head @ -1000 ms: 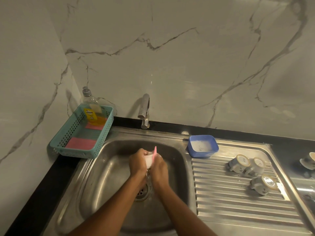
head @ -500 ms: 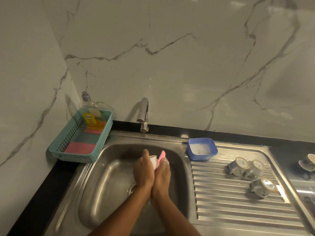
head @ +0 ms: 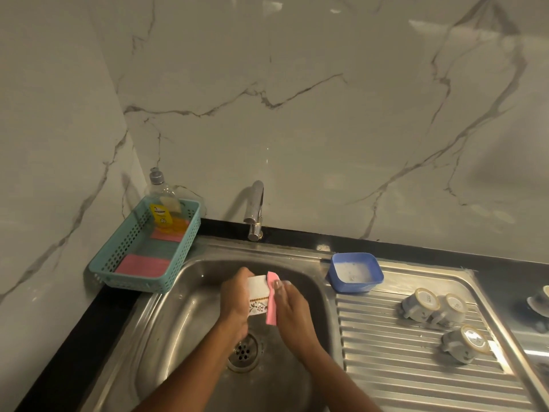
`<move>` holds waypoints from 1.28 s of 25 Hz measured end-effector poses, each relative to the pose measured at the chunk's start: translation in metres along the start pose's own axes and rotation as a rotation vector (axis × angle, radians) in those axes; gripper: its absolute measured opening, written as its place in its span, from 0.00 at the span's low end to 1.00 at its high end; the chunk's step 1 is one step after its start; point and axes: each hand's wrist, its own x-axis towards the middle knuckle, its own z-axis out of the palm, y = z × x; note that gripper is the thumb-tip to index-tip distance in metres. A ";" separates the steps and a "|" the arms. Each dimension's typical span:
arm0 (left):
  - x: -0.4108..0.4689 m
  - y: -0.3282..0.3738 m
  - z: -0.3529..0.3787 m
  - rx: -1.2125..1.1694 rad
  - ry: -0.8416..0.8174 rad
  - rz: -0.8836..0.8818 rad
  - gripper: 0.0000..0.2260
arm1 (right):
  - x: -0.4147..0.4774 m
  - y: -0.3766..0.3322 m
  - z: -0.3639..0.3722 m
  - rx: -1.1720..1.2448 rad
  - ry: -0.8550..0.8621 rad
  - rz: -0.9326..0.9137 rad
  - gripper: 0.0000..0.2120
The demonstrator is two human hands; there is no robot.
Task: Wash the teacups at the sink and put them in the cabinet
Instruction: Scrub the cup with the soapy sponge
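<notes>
Marble walls back a steel sink (head: pixel 184 307). Over its basin the left hand (head: pixel 234 304) wraps its fingers round a patterned teacup (head: pixel 258 295), held above the drain so drips fall there. The right hand (head: pixel 292 310) pinches a pink sponge (head: pixel 271 298) flat against the cup's side, likely scrubbing. Three washed cups (head: pixel 420 304) lie upside down on the draining board (head: pixel 401 367) at right, probably to shed water. A blue tub (head: pixel 355 272) of soapy water sits just beside the basin, handy for dipping.
</notes>
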 end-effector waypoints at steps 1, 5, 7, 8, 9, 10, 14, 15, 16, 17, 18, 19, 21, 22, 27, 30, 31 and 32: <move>0.004 -0.002 -0.003 -0.039 -0.004 -0.057 0.14 | -0.003 0.003 -0.001 -0.040 -0.007 0.012 0.18; -0.001 -0.009 0.005 -0.108 -0.075 -0.218 0.22 | -0.004 -0.009 -0.003 -0.268 0.180 0.073 0.18; -0.012 -0.012 0.008 -0.030 -0.199 -0.161 0.24 | -0.002 -0.011 -0.002 -0.180 0.298 0.140 0.17; -0.014 -0.014 0.006 -0.032 -0.277 -0.126 0.23 | 0.002 -0.009 -0.005 -0.065 0.302 0.219 0.16; -0.015 -0.014 0.002 -0.051 -0.339 -0.093 0.24 | 0.007 -0.007 -0.008 0.015 0.238 0.300 0.16; -0.013 -0.016 -0.004 -0.070 -0.393 -0.058 0.27 | 0.011 -0.008 -0.013 0.038 0.111 0.366 0.16; -0.001 -0.029 -0.017 0.135 -0.429 0.176 0.31 | 0.027 -0.012 -0.040 -0.469 -0.111 0.355 0.21; 0.000 -0.031 -0.016 0.234 -0.411 0.258 0.27 | 0.031 -0.017 -0.046 -0.540 -0.075 0.258 0.23; 0.001 -0.033 -0.014 0.322 -0.393 0.341 0.25 | 0.035 -0.018 -0.048 -0.562 -0.064 0.178 0.24; 0.001 -0.033 -0.012 0.384 -0.382 0.408 0.24 | 0.034 -0.025 -0.047 -0.504 -0.045 0.134 0.22; 0.003 -0.034 -0.010 0.424 -0.377 0.447 0.24 | 0.031 -0.032 -0.043 -0.474 -0.068 0.116 0.19; 0.004 -0.034 -0.009 0.450 -0.373 0.473 0.23 | 0.023 -0.037 -0.035 -0.432 -0.068 0.118 0.16; 0.004 -0.033 -0.007 0.521 -0.330 0.530 0.18 | 0.007 -0.031 -0.025 -0.584 -0.072 -0.030 0.13; 0.005 -0.032 -0.007 0.553 -0.296 0.550 0.16 | 0.000 -0.025 -0.023 -0.718 -0.026 -0.148 0.12; 0.010 -0.033 -0.011 0.592 -0.230 0.555 0.10 | -0.004 -0.038 -0.019 -0.383 -0.039 -0.055 0.02; 0.005 -0.033 -0.004 0.632 -0.272 0.569 0.12 | 0.007 -0.043 -0.025 -0.245 0.021 -0.008 0.06; 0.005 -0.034 -0.004 0.641 -0.251 0.577 0.13 | 0.006 -0.042 -0.028 -0.330 0.024 0.006 0.04; 0.007 -0.036 -0.005 0.651 -0.231 0.587 0.14 | 0.004 -0.038 -0.030 -0.411 0.007 0.002 0.03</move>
